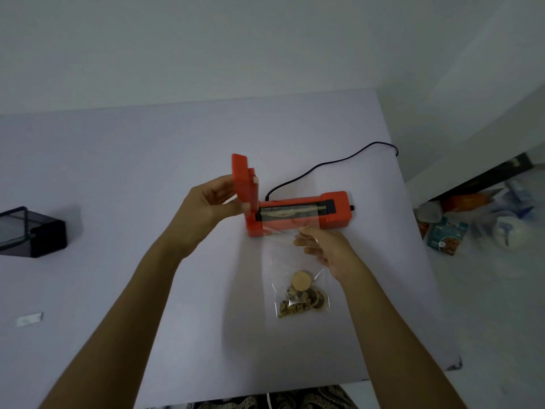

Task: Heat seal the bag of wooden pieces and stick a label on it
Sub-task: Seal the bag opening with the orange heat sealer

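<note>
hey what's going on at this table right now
A person is about to heat seal a clear bag of wooden pieces. The left hand holds the orange sealer's lid up, while the right hand holds the bag's open end across the sealing strip. No label is on the bag yet.

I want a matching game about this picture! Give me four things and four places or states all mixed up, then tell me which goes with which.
Things:
1. sealer lid
2. wooden pieces
3. black box
4. black cord

Places or states:
A. inside the clear bag
B. held raised by the left hand
C. trails to the table's right edge
D. at the table's left edge

Pairs: 1-B, 2-A, 3-D, 4-C. The right hand holds the bag's top at the orange sealer.
</note>
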### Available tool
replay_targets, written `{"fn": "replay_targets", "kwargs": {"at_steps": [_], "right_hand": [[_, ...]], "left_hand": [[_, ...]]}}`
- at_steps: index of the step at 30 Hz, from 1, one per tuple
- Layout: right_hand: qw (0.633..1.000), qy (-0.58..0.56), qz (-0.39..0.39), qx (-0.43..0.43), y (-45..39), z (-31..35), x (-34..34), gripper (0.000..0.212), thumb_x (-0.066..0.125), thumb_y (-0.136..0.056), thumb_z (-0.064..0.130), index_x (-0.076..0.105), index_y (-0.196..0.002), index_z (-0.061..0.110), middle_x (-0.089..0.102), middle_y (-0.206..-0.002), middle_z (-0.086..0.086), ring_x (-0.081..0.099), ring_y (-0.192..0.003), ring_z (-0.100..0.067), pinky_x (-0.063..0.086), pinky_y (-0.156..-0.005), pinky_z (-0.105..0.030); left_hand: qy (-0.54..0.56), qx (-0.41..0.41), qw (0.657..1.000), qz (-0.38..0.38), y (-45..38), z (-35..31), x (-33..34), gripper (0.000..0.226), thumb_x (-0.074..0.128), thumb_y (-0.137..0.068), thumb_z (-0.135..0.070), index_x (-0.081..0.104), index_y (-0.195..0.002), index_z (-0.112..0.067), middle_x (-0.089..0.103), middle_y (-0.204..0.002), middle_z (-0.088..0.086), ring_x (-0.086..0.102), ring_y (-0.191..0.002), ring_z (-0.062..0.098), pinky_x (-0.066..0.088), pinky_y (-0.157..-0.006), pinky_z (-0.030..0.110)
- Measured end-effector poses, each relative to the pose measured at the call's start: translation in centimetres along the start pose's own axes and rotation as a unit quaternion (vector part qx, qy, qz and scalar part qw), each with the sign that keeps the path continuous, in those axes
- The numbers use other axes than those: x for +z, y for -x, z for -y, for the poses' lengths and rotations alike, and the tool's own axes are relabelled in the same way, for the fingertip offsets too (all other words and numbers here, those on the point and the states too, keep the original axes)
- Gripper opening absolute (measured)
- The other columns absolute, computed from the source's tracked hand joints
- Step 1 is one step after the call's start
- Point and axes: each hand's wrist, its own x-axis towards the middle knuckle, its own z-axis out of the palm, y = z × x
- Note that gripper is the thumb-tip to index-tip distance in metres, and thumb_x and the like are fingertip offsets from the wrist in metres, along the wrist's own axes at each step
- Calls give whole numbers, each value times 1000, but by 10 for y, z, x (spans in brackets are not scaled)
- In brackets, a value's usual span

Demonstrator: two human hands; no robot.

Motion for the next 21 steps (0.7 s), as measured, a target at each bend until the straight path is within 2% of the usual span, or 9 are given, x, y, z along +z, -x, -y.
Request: {"fn": "replay_targets", "kwargs": {"at_steps": [5,8,11,17,21], "right_hand": [[1000,1,2,-2,-1,-1,-1,19,61,-87,34,72,-90,19,77,-86,7,64,-85,-14,37,-79,-34],[1000,4,1,-5,-1,0,-2,19,61,-87,34,72,-91,19,77,-86,7,64,-83,-13,38,-78,-33],[1000,6,2,-3,-1,1,-2,19,62,-87,34,72,-91,19,77,-86,6,64,-81,-12,38,-78,-33],[1000,-1,-3,-5,1,3,-2,21,63,-87,31,71,-98,14,75,-83,5,63,-74,-8,38,-70,-27],[1000,10,-2,2,-2,2,-4,21,63,-86,34,71,-96,18,76,-83,7,65,-84,-13,40,-79,-33]], "left_hand": [[-144,10,989,40,-18,-2,12,50,72,-80,-1,59,-127,-12,66,-124,-2,60,-117,6,46,-103,27],[-252,27,966,58,-30,-5,22,54,75,-80,-10,57,-131,-17,64,-126,-3,60,-113,4,46,-102,24],[-340,47,937,71,-38,-8,31,56,73,-82,-17,53,-134,-17,59,-133,-2,55,-119,9,41,-104,23],[-384,54,917,93,-50,-3,44,58,72,-82,-17,51,-136,-18,58,-135,1,55,-121,15,39,-100,22],[-408,59,905,103,-54,0,51,58,73,-82,-19,51,-136,-20,60,-132,2,57,-118,19,42,-99,26]]}}
